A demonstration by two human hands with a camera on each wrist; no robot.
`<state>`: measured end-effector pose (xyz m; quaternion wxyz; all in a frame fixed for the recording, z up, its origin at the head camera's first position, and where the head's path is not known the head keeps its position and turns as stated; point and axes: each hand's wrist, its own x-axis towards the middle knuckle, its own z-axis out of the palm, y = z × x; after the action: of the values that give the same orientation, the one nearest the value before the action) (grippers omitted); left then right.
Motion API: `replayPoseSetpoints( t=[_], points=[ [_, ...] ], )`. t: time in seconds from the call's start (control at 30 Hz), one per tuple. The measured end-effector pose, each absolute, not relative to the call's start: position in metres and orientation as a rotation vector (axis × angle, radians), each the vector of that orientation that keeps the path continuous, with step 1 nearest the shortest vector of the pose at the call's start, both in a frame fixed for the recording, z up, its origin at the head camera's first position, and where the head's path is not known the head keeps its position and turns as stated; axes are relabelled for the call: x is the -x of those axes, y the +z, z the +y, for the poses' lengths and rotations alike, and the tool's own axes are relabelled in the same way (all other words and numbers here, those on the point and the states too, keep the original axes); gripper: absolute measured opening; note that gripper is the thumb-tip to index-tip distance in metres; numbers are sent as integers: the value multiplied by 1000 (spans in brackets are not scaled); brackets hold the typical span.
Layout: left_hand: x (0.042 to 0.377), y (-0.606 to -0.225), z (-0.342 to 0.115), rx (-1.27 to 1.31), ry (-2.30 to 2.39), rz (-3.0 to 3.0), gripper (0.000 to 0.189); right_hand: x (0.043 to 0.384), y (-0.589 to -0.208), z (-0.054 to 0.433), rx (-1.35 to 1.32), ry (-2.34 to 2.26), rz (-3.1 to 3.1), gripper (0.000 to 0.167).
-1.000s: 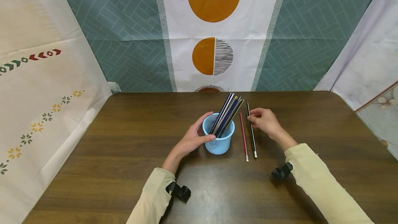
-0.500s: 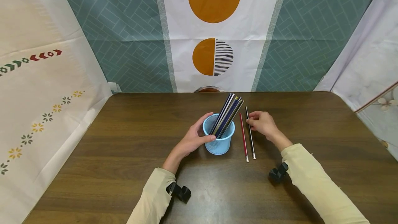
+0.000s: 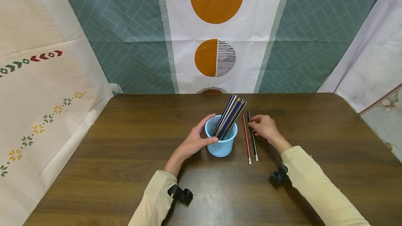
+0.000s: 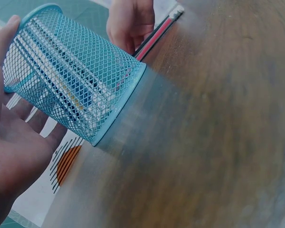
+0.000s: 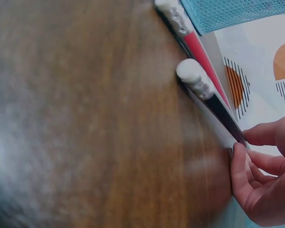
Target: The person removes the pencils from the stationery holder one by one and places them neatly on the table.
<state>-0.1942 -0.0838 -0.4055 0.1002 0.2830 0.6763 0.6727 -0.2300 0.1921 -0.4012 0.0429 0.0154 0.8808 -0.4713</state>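
A light-blue mesh pencil cup (image 3: 221, 148) stands upright on the table, with several dark pencils (image 3: 230, 116) leaning to the right inside it. My left hand (image 3: 195, 140) holds the cup from its left side, thumb across the front near the rim and fingers behind. To the right of the cup lies a red pencil (image 3: 246, 138) with a white eraser. Alongside it is a black pencil (image 5: 221, 111), nearly parallel, its eraser end toward me. My right hand (image 3: 264, 127) pinches this black pencil between thumb and fingertips near its far end.
The brown wooden table (image 3: 125, 142) reaches back to a patterned cloth (image 3: 138, 44) hanging behind it. Pale cloths hang on the left and right sides. A small black camera (image 3: 180, 194) sits on the left wrist, another camera (image 3: 278, 176) on the right.
My right hand has moved slightly left and toward me, bringing the black pencil nearer to and in line with the red one. My left hand and the cup have stayed in place.
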Motion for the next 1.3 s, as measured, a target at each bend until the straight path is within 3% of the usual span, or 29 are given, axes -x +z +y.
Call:
replayPoseSetpoints(
  t=[0.97, 1.3],
  points=[
    [195, -407, -84, -845, 1991, 2001, 96, 227, -397, 188, -95, -1416, 2706, 28],
    [195, -406, -84, -842, 1998, 1991, 90, 225, -393, 193, -108, -1533, 2628, 33]
  ],
)
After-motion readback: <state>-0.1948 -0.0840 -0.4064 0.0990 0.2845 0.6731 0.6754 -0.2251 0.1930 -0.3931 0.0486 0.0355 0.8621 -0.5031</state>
